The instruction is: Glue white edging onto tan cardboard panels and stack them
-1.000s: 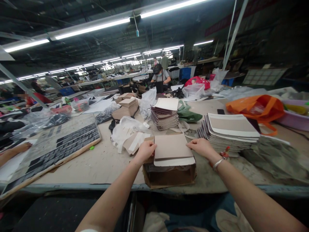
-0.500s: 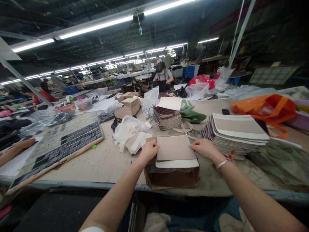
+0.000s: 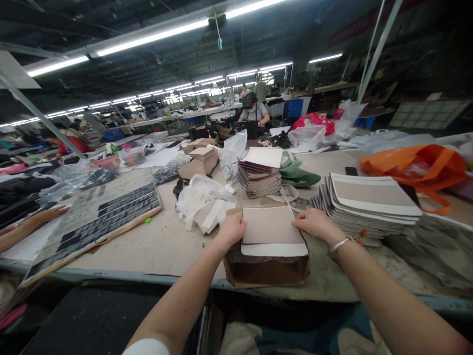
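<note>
A beige panel (image 3: 272,226) lies over a white-edged sheet (image 3: 274,250) on top of a cardboard box (image 3: 266,274), whose open side faces me. My left hand (image 3: 233,229) pinches the panel's left edge, and my right hand (image 3: 313,223) has thumb and fingers closed at its right edge. A bracelet circles my right wrist. Beyond the box rises a stack of panels (image 3: 260,177) with dark and pale edges. Right of my right hand stands a larger stack of white and beige panels (image 3: 373,202).
Left of the box are a plastic bag with scraps (image 3: 201,199) and a board with rows of dark strips (image 3: 111,217). An orange bag (image 3: 417,165) and a green bag (image 3: 298,170) lie behind. Another person's hand (image 3: 51,213) reaches in at far left; a person (image 3: 254,111) sits farther back.
The view has shifted slightly, so most things appear a little to the right. Both hands remain at the panel's edges. At far left the other person's hand has moved a little.
</note>
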`<action>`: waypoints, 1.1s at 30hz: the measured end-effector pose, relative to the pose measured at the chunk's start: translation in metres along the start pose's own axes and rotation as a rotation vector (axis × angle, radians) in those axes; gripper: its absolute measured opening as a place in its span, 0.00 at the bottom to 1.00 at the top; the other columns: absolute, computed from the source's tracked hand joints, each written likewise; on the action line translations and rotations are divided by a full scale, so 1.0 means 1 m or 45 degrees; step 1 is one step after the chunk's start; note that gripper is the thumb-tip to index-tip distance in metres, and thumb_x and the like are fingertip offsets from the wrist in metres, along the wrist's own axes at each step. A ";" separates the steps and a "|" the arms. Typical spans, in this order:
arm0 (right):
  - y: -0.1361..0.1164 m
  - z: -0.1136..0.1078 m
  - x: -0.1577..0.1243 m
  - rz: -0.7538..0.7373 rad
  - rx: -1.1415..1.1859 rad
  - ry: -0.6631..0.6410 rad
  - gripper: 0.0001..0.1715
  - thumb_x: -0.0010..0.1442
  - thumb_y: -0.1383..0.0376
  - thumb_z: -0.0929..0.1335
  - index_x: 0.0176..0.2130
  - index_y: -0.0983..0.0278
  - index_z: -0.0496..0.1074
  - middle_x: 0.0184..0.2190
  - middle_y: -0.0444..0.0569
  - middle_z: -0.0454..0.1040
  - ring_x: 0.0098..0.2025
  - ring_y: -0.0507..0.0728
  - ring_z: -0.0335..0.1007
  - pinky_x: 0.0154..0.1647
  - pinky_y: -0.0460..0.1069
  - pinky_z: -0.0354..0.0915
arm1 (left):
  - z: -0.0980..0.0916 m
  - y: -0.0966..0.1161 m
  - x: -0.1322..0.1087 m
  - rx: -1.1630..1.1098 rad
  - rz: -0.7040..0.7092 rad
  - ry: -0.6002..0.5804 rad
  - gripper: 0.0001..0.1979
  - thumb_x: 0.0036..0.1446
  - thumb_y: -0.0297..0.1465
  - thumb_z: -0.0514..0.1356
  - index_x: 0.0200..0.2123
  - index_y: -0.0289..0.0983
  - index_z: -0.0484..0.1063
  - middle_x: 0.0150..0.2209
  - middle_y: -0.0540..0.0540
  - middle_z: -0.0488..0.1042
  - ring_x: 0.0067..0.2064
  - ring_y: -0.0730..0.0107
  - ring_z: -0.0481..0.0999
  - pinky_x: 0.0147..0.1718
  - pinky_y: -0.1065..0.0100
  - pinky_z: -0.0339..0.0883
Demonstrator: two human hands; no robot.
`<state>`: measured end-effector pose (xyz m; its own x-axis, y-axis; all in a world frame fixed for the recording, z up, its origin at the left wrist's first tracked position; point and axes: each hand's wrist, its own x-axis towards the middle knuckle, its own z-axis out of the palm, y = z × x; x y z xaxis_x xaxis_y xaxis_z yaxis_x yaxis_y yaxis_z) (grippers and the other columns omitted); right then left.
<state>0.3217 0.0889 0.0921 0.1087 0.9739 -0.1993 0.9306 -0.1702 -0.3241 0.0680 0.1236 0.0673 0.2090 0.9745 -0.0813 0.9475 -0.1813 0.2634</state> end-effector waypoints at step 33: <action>-0.002 -0.002 0.020 0.003 0.035 -0.188 0.07 0.42 0.67 0.65 0.21 0.65 0.73 0.19 0.47 0.71 0.22 0.52 0.66 0.24 0.44 0.58 | 0.001 0.002 0.009 0.192 0.050 -0.106 0.16 0.57 0.35 0.51 0.37 0.31 0.74 0.42 0.34 0.75 0.46 0.58 0.74 0.43 0.66 0.65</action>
<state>0.3227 0.1085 0.0903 0.0565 0.9412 -0.3330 0.9203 -0.1784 -0.3480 0.0720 0.1315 0.0663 0.2603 0.9530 -0.1549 0.9624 -0.2431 0.1215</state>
